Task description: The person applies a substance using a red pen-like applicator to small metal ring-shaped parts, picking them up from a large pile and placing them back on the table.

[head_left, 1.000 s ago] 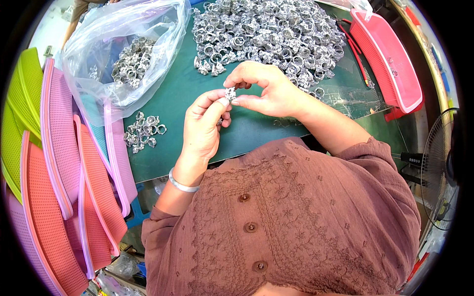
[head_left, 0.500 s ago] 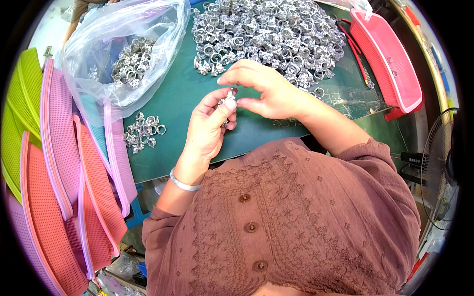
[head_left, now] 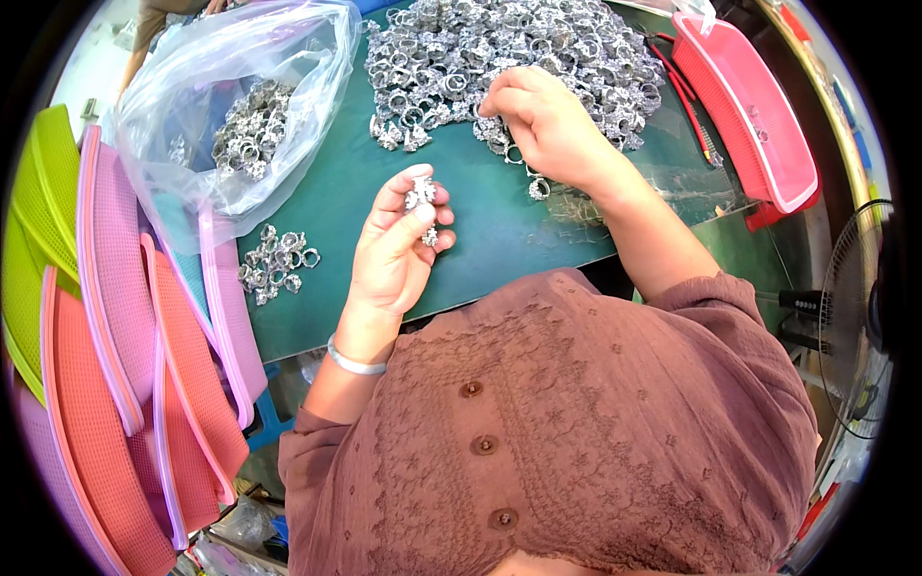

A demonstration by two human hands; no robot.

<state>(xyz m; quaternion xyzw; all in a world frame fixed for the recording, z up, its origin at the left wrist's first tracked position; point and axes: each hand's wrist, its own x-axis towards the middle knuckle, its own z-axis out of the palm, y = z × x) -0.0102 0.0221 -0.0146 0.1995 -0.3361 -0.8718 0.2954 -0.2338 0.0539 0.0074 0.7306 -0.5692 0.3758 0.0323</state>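
Silvery rings lie in a large heap (head_left: 519, 48) across the far middle of the green table (head_left: 461, 278). Over the near edge of that heap is my right hand (head_left: 543, 120), fingers bent and pinched together; whatever is between the fingertips is hidden. My left hand (head_left: 394, 230), palm up, grips a few silvery rings (head_left: 420, 195) between thumb and fingers, apart from the heap. A small cluster of rings (head_left: 276, 262) sits on the table to the left of it. More rings (head_left: 254, 130) are inside a clear plastic bag (head_left: 317, 58) at the far left.
Nested plastic baskets in green, purple and orange (head_left: 115, 278) crowd the left side. A pink basket (head_left: 740, 106) stands on the right, with red-handled pliers (head_left: 684, 86) beside it. A fan (head_left: 850, 317) is at the far right, and another person's arm (head_left: 144, 38) shows at the upper left.
My right hand has moved away from the left hand, up and right to the heap's edge. My left hand has shifted slightly left, still holding rings.
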